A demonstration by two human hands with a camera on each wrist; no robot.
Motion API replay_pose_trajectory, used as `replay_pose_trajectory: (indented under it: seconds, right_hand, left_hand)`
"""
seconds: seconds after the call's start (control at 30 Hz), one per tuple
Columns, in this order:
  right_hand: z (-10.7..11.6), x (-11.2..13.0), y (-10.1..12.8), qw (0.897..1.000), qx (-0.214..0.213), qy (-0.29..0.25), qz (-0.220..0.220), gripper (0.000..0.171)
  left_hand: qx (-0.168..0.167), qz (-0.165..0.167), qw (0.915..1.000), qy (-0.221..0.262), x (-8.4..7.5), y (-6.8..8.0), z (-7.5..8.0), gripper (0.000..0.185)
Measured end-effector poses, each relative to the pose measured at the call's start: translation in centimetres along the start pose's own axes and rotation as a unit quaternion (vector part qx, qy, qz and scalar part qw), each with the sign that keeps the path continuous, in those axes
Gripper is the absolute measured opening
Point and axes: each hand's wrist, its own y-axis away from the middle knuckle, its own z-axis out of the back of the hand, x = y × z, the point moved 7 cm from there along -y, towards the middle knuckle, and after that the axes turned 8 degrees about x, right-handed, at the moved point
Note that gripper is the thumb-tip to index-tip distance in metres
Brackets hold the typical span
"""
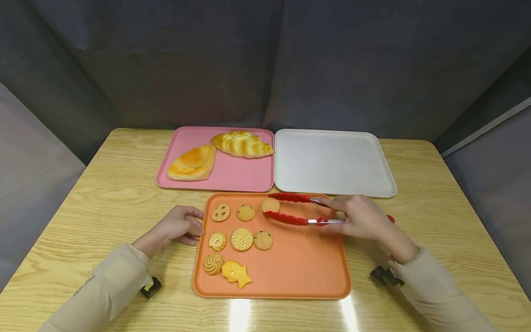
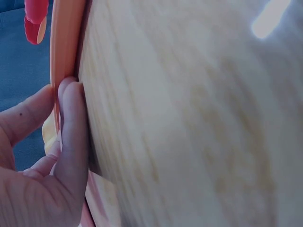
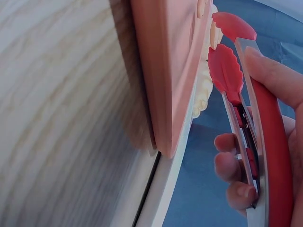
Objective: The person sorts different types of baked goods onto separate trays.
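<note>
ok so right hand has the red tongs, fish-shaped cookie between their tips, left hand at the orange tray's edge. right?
Wrong cookie: the head view shows a plain round cookie between the tips of the red tongs. Rest stands: right hand holds them, left hand is at the edge of the orange tray.

I see pink tray (image 1: 244, 176) at back of table (image 1: 423, 193), L of ctr; holds braided loaf (image 1: 242, 144) (rear R, tip at rim) & bun (image 1: 192, 163) (front L). White tray (image 1: 332, 161) just beside it, to R. Dk grey curtain (image 1: 207, 69) behind table.
</note>
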Motion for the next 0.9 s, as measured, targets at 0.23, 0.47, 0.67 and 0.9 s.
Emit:
replay_pose_trajectory:
  seconds: [0.23, 0.47, 0.67, 0.9]
  right_hand:
    - [0.4, -0.7, 0.1, 1.0, -0.002, -0.01, -0.01, 0.063]
    - [1.0, -1.4, 0.2, 1.0, -0.024, -0.009, -0.01, 0.063]
    - [1.4, -1.9, 0.1, 0.999, -0.027, 0.0, -0.025, 0.063]
    - [2.1, -2.5, -0.2, 0.998, -0.042, 0.016, -0.042, 0.062]
  left_hand:
    - [0.001, 0.001, 1.0, 0.002, 0.0, 0.0, 0.0, 0.046]
    - [0.001, 0.002, 1.0, 0.0, 0.2, -0.1, 0.1, 0.045]
    - [-0.003, 0.002, 1.0, 0.001, 0.2, -0.1, 0.1, 0.045]
    - [-0.006, 0.002, 1.0, 0.001, 0.1, -0.1, 0.1, 0.044]
